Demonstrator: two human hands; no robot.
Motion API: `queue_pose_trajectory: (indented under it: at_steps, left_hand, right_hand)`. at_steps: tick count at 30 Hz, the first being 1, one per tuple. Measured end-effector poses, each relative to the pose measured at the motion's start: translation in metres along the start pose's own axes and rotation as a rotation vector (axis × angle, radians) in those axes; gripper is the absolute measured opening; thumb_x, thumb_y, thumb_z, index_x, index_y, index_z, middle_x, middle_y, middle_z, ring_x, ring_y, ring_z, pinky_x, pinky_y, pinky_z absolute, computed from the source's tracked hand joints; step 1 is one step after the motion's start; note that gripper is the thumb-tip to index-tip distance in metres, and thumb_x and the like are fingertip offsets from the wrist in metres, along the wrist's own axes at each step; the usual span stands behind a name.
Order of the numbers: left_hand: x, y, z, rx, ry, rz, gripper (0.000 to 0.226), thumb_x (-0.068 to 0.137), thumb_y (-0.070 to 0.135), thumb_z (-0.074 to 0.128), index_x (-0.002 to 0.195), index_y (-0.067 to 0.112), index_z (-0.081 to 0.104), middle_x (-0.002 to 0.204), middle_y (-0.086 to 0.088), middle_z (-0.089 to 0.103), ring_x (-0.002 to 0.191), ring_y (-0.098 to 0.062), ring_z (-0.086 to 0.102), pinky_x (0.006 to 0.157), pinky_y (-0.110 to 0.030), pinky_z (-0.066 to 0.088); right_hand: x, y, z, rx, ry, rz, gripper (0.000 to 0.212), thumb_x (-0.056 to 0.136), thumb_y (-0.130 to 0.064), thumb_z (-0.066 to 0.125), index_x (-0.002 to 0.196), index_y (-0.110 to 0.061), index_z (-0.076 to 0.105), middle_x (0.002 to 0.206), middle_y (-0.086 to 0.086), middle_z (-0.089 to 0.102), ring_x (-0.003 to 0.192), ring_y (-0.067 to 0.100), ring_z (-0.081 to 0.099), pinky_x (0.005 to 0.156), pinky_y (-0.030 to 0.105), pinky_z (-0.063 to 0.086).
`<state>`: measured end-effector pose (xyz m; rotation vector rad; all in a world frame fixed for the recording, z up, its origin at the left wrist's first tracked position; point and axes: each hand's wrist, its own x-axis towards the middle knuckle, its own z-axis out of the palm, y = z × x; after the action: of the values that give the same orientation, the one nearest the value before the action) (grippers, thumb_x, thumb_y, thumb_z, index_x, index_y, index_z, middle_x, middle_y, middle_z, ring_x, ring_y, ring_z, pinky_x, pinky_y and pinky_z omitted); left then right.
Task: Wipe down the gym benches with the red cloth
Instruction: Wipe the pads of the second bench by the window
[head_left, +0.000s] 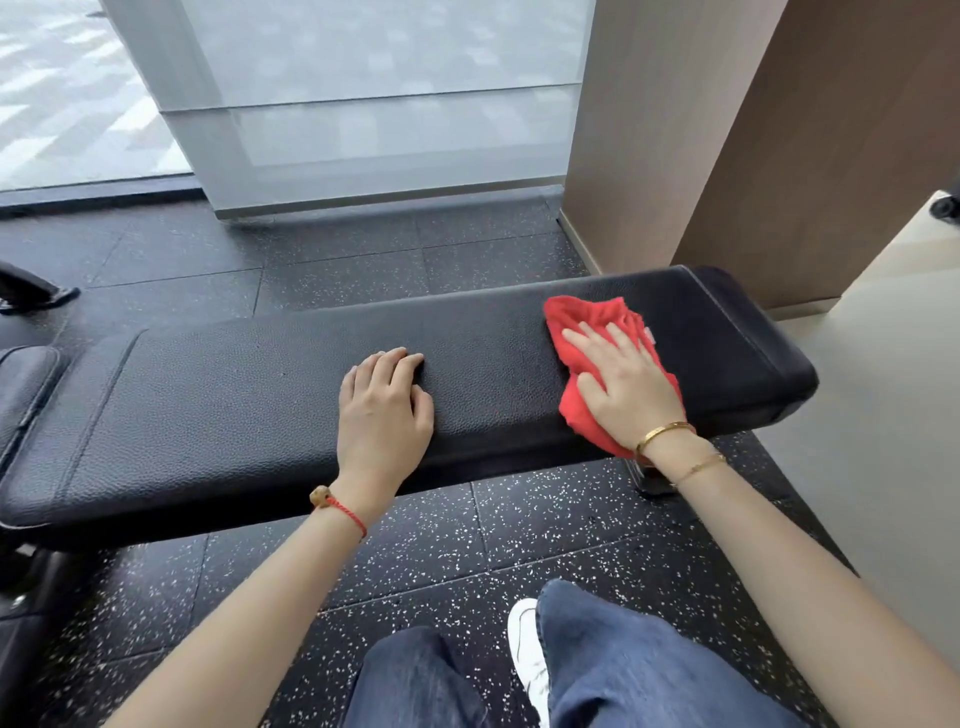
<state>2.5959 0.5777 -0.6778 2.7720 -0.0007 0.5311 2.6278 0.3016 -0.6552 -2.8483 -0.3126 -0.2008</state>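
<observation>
Nearest: jeans-clad legs and a white sneaker on the speckled rubber floor, just short of the bench.

Left hand rests on the middle of the black padded bench, fingers loosely curled, holding nothing; likely bracing. Right hand lies flat with fingers spread, pressing the red cloth onto the pad near its right end.

Cloth is bunched, soft and light; it should fold and drag freely, best controlled under a flat palm over its centre, since loose edges may roll under. The pad's pebbled vinyl looks firm, with some grip.

To the left, a second pad adjoins, unwiped as far as I can judge. Beyond: a frosted glass panel and a wood-panelled wall close to the bench's far right end; tight for strokes there.
</observation>
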Motion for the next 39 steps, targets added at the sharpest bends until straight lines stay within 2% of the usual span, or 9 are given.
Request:
queue_pose_trajectory:
  at_steps: [4,8,11,16,20,25,30,34,39]
  left_hand:
    - [-0.001,0.001,0.001,0.012,0.011,-0.002,0.039,0.092,0.021,0.048,0.129,0.014,0.060,0.136,-0.004,0.057,0.131,-0.027,0.047,0.113,-0.047,0.033]
    - [0.001,0.006,-0.001,0.042,0.021,-0.003,0.042,0.089,0.026,0.041,0.125,0.014,0.060,0.132,-0.003,0.058,0.127,-0.027,0.048,0.111,-0.046,0.034]
    - [0.001,0.005,-0.001,0.051,0.028,-0.003,0.042,0.087,0.026,0.041,0.122,0.016,0.061,0.129,-0.003,0.059,0.125,-0.026,0.049,0.110,-0.044,0.034]
    - [0.001,0.005,0.000,0.027,0.037,-0.009,0.040,0.086,0.025,0.044,0.121,0.017,0.062,0.128,-0.002,0.060,0.124,-0.026,0.050,0.110,-0.044,0.034]
    - [0.001,0.002,-0.002,-0.024,0.022,-0.003,0.038,0.089,0.021,0.050,0.124,0.015,0.063,0.132,-0.003,0.060,0.127,-0.027,0.050,0.111,-0.045,0.034]
    - [-0.005,-0.002,-0.016,-0.134,0.046,-0.023,0.030,0.088,0.012,0.056,0.115,0.012,0.067,0.126,-0.004,0.063,0.125,-0.026,0.052,0.110,-0.041,0.035]
    - [-0.031,-0.048,-0.049,-0.107,0.112,-0.054,0.029,0.087,0.011,0.058,0.115,0.014,0.066,0.121,0.000,0.064,0.121,-0.023,0.054,0.107,-0.039,0.038]
    - [-0.043,-0.109,-0.077,-0.043,0.172,-0.179,0.032,0.085,0.007,0.059,0.116,0.012,0.065,0.120,-0.004,0.065,0.119,-0.027,0.054,0.105,-0.044,0.039]
    - [-0.036,-0.167,-0.092,0.034,0.182,-0.266,0.033,0.087,0.008,0.056,0.119,0.010,0.063,0.122,-0.009,0.064,0.121,-0.031,0.052,0.103,-0.046,0.038]
  right_hand:
    - [0.026,0.052,-0.011,-0.062,0.002,0.264,0.052,0.096,-0.029,0.040,0.147,-0.032,0.035,0.158,-0.007,0.027,0.147,0.025,0.019,0.121,0.046,0.001]
    - [0.071,0.049,-0.009,-0.034,-0.055,0.389,0.052,0.098,-0.035,0.030,0.150,-0.033,0.027,0.161,-0.006,0.017,0.148,0.028,0.011,0.121,0.046,0.001]
    - [0.094,0.011,0.002,-0.037,-0.097,0.287,0.053,0.097,-0.036,0.029,0.150,-0.035,0.025,0.161,-0.006,0.015,0.149,0.027,0.009,0.121,0.047,-0.002]
    - [0.093,-0.077,0.026,-0.011,-0.169,-0.045,0.054,0.096,-0.037,0.034,0.149,-0.038,0.025,0.161,-0.010,0.017,0.149,0.023,0.009,0.119,0.046,-0.005]
    - [0.066,-0.093,0.029,-0.013,-0.161,-0.186,0.055,0.096,-0.036,0.038,0.150,-0.037,0.025,0.160,-0.010,0.018,0.149,0.021,0.010,0.119,0.044,-0.008]
    - [0.032,-0.076,0.020,0.026,-0.119,-0.168,0.055,0.095,-0.032,0.040,0.149,-0.037,0.028,0.159,-0.010,0.022,0.149,0.019,0.012,0.121,0.045,-0.001]
    - [0.043,-0.091,0.022,0.042,-0.131,-0.054,0.052,0.098,-0.034,0.035,0.149,-0.039,0.026,0.160,-0.012,0.018,0.150,0.021,0.008,0.118,0.041,-0.010]
    - [0.065,-0.125,0.033,0.030,-0.170,-0.039,0.052,0.099,-0.035,0.030,0.150,-0.040,0.023,0.161,-0.012,0.014,0.150,0.022,0.006,0.118,0.042,-0.011]
    - [0.090,-0.207,0.056,0.015,-0.225,-0.186,0.052,0.099,-0.037,0.030,0.150,-0.039,0.021,0.161,-0.012,0.012,0.150,0.022,0.004,0.118,0.044,-0.010]
